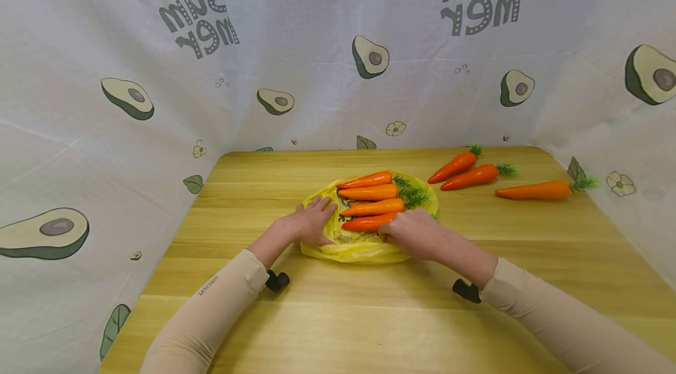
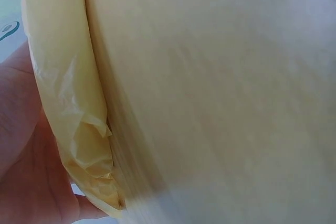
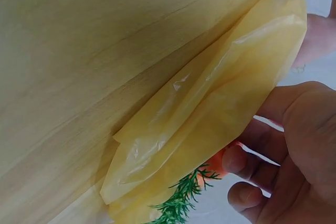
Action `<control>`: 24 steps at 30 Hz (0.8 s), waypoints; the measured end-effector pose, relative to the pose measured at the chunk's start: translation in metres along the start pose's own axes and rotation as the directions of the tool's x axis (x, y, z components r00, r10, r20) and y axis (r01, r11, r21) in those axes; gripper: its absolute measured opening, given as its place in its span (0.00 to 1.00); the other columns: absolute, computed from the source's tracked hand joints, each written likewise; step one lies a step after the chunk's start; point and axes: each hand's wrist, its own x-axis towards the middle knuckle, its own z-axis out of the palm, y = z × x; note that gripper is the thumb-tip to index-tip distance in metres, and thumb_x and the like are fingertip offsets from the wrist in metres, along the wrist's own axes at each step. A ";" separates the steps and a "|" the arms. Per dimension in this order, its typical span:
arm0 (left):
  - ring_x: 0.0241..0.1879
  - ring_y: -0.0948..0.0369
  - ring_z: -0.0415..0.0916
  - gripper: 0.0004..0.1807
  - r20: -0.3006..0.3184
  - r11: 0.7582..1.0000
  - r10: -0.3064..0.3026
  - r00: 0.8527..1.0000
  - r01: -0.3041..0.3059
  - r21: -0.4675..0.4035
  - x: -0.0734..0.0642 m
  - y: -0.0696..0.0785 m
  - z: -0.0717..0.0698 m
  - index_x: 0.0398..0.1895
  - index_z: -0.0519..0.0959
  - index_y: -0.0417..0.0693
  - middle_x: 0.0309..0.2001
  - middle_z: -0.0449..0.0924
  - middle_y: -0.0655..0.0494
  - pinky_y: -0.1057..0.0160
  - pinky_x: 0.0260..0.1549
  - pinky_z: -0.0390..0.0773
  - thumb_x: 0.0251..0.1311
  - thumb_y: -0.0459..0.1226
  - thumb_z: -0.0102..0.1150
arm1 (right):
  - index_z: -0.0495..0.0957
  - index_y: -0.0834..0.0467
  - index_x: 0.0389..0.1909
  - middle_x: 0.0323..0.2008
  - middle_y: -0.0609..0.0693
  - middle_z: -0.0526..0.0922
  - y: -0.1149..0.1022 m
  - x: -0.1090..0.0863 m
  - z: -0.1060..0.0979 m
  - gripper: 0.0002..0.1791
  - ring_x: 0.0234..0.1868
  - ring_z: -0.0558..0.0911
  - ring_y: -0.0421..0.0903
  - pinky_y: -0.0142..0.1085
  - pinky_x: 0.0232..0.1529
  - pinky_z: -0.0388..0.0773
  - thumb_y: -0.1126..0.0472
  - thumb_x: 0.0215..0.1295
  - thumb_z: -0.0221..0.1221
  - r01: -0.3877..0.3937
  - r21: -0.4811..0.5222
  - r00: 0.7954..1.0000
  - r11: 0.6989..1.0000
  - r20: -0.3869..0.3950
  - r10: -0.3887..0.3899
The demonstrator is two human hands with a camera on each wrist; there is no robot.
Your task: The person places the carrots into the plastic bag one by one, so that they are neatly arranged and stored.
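Note:
In the head view, a yellow plastic bag (image 1: 369,253) lies on the table with its rim rolled out around several carrots with green tops. My left hand (image 1: 315,222) rests on the bag's left edge, fingers spread. The left wrist view shows its palm beside the rolled rim (image 2: 68,87). At the front right, my right hand (image 1: 414,236) holds the nearest carrot (image 1: 367,222) near its top end. The right wrist view shows curled fingers (image 3: 247,166) against it, and the bag's rim (image 3: 210,98) hides part of it. Above it lie other carrots (image 1: 374,207) in a row.
Three more carrots lie at the back right: one (image 1: 454,167), another (image 1: 472,177) close to it, and a third (image 1: 536,190) farther right. The wooden table (image 1: 338,309) meets a hanging white cloth (image 1: 317,57) with avocado prints at its back and sides.

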 end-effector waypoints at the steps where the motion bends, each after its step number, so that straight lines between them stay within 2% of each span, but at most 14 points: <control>1: 0.81 0.45 0.37 0.52 0.000 1.000 0.001 1.000 -0.001 0.001 0.000 0.000 0.000 0.82 0.48 0.52 0.82 0.39 0.47 0.33 0.72 0.50 0.63 0.59 0.63 | 0.88 0.49 0.32 0.24 0.41 0.85 0.000 0.000 0.000 0.05 0.18 0.71 0.32 0.28 0.14 0.65 0.62 0.65 0.65 -0.001 -0.001 1.000 1.000 -0.011 0.001; 10: 0.81 0.46 0.36 0.53 0.005 1.000 0.001 1.000 -0.001 0.010 0.001 -0.001 0.001 0.82 0.47 0.52 0.82 0.38 0.48 0.33 0.73 0.49 0.63 0.60 0.62 | 0.83 0.49 0.30 0.16 0.38 0.72 0.001 0.001 0.001 0.05 0.15 0.63 0.34 0.29 0.13 0.59 0.61 0.56 0.70 -0.006 -0.051 1.000 0.999 -0.025 0.005; 17: 0.81 0.46 0.36 0.53 0.001 1.000 -0.001 1.000 0.001 0.005 0.000 0.000 0.001 0.82 0.48 0.51 0.82 0.39 0.47 0.33 0.73 0.49 0.63 0.60 0.63 | 0.87 0.48 0.33 0.18 0.38 0.78 0.002 -0.001 0.002 0.03 0.15 0.65 0.32 0.29 0.13 0.59 0.57 0.60 0.70 0.005 -0.029 1.000 1.000 0.006 -0.005; 24: 0.81 0.46 0.36 0.53 0.002 1.000 -0.002 1.000 0.002 0.015 0.001 0.000 0.001 0.82 0.47 0.52 0.82 0.38 0.48 0.34 0.73 0.49 0.62 0.60 0.62 | 0.86 0.47 0.31 0.18 0.36 0.76 0.003 -0.003 0.001 0.02 0.16 0.65 0.32 0.28 0.15 0.61 0.57 0.63 0.68 -0.004 0.027 1.000 1.000 0.027 0.003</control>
